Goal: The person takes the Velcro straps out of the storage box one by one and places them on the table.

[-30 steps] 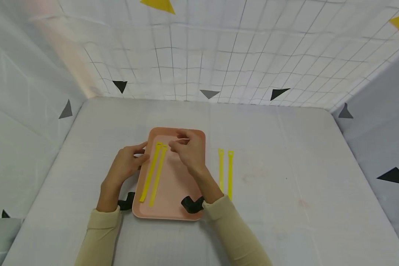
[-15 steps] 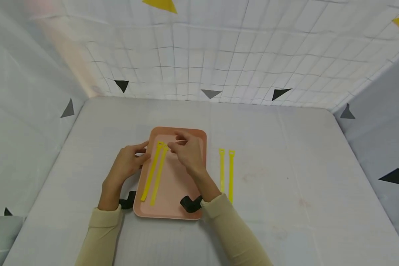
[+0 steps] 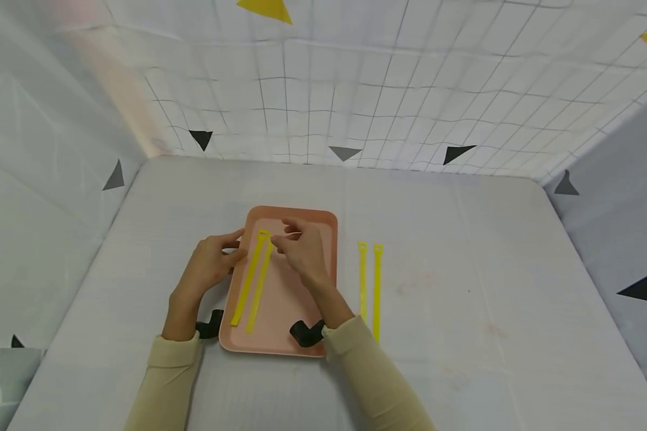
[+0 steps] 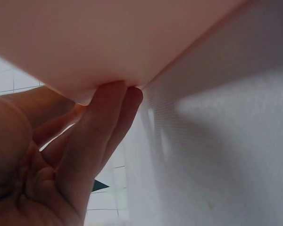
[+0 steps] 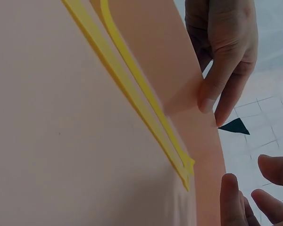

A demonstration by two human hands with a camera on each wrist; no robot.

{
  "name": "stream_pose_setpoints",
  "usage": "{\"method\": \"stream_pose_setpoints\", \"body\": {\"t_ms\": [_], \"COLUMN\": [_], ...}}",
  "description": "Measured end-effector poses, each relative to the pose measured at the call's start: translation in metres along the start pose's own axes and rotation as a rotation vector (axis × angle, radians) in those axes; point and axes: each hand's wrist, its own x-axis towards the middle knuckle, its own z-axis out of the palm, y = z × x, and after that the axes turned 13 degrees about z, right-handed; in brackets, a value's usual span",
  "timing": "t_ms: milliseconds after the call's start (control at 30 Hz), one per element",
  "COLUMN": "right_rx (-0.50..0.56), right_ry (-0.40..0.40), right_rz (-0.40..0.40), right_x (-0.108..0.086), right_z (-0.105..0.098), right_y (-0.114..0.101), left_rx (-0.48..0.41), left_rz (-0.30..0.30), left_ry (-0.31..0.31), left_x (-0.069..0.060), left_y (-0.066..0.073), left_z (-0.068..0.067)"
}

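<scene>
A pink tray [image 3: 286, 299] lies a little left of the table's middle. My left hand [image 3: 210, 263] pinches its left rim, thumb on top and fingers underneath, as the left wrist view shows along the tray's underside [image 4: 108, 37]. Inside the tray, two yellow straps with slotted heads lie side by side at a slant, a left one [image 3: 246, 284] and a right one [image 3: 257, 296]. Over the tray hovers my right hand [image 3: 307, 251], fingertips close to the right strap's head, partly covering it. The right wrist view shows its fingers [image 5: 230, 197] spread apart, with nothing between them.
Right of the tray, two more yellow straps, one [image 3: 363, 275] beside the other [image 3: 377, 287], lie on the white table [image 3: 463, 251]; the right sleeve comes near their lower ends. White cloth walls [image 3: 410, 90] with triangle markers enclose the table.
My right hand has shifted slightly left and toward me over the tray, nearer the right strap's head. The left hand keeps its hold on the rim. The head view has shifted slightly.
</scene>
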Motion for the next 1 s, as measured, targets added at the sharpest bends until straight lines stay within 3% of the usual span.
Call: {"method": "stream_pose_setpoints", "body": {"t_ms": [1000], "right_rx": [-0.172], "right_ry": [0.006], "right_rz": [0.045], "right_x": [0.01], "right_z": [0.009], "right_y": [0.013], "left_rx": [0.045], "left_rz": [0.009], "left_ry": [-0.005], "left_x": [0.0], "left_y": [0.002], "left_z": [0.0]}}
